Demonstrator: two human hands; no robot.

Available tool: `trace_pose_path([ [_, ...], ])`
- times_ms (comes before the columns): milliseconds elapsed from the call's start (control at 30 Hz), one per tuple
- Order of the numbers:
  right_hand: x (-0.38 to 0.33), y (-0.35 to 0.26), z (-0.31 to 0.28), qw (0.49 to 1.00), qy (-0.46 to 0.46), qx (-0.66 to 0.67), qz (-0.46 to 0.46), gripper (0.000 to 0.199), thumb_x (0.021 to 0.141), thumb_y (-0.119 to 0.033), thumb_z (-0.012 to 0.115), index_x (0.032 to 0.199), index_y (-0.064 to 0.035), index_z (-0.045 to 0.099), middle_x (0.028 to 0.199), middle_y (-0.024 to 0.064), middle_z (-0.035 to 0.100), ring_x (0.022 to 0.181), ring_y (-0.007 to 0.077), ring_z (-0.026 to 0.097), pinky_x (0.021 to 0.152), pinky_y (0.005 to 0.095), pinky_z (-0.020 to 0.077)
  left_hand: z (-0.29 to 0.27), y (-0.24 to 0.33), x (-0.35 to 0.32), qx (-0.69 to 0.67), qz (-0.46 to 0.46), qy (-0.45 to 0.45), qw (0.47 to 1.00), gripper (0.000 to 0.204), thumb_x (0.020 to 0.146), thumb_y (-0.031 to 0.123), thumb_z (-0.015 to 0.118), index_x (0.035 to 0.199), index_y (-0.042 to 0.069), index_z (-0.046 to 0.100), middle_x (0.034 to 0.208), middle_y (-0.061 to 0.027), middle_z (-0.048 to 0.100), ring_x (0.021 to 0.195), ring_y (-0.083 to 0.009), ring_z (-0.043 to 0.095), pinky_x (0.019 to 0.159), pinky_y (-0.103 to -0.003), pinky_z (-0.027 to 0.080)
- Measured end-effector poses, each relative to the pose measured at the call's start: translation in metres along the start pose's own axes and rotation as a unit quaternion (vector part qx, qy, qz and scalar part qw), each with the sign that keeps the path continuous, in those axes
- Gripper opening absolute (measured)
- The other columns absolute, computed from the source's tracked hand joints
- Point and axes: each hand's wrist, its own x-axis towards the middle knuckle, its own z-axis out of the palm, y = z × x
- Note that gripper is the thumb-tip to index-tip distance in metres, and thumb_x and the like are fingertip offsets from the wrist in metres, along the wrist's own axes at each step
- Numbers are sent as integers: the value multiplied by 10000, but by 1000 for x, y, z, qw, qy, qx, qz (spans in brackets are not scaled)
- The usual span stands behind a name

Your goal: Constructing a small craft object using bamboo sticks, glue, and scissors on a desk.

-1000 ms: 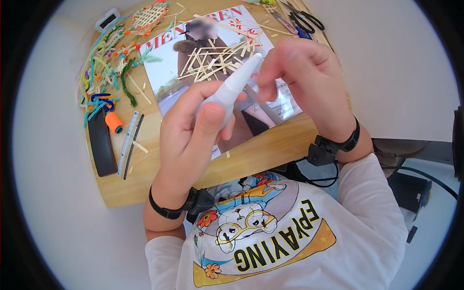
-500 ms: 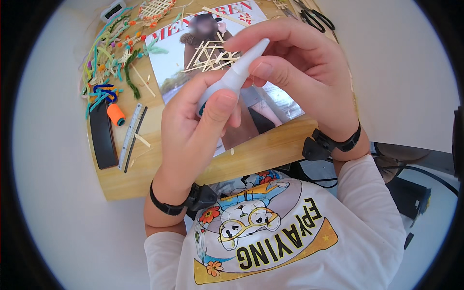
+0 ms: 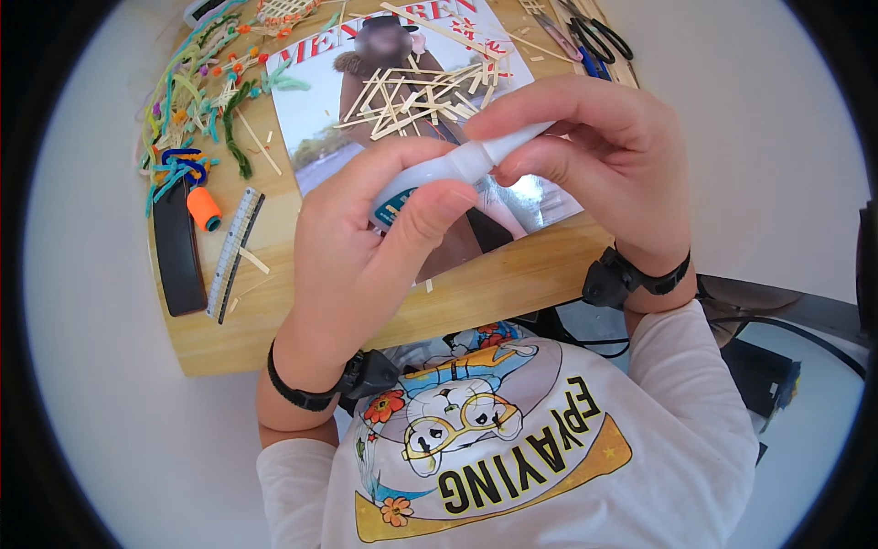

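1. The left hand (image 3: 357, 265) has its grip wrapped round the body of a white glue bottle (image 3: 439, 174), held above the table (image 3: 494, 284).
2. The right hand (image 3: 594, 156) pinches the bottle's nozzle at 2 o'clock (probably working the cap).
3. The wooden sticks (image 3: 412, 91) wait on the magazine (image 3: 320, 137) at 12 o'clock; next, the nozzle likely needs aiming there.
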Motion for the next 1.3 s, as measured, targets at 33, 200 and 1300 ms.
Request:
trace_pose_path([
  [33,0,1,0,1000,-1,0,0,194,808,42,641,998,75,620,972,133,650,901,184,634,770,263,529,-1,-2,0,15,22,-3,1000,389,898,331,625,1059,-21,591,662,10,523,582,-42,450,528,-179,332],
  [200,2,9,-2,995,11,12,-94,163,831,44,618,990,59,585,1005,125,627,813,174,644,733,263,540,-1,-4,0,31,29,0,999,394,901,341,616,1053,-22,593,656,16,514,578,-40,443,525,-178,325],
  [1300,-19,107,-12,969,36,236,65,290,908,-91,550,1185,-18,595,907,96,681,787,89,624,744,223,502,-84,-65,45,272,-77,161,946,283,799,193,700,1072,122,686,797,32,604,655,-48,490,586,-208,390],
])
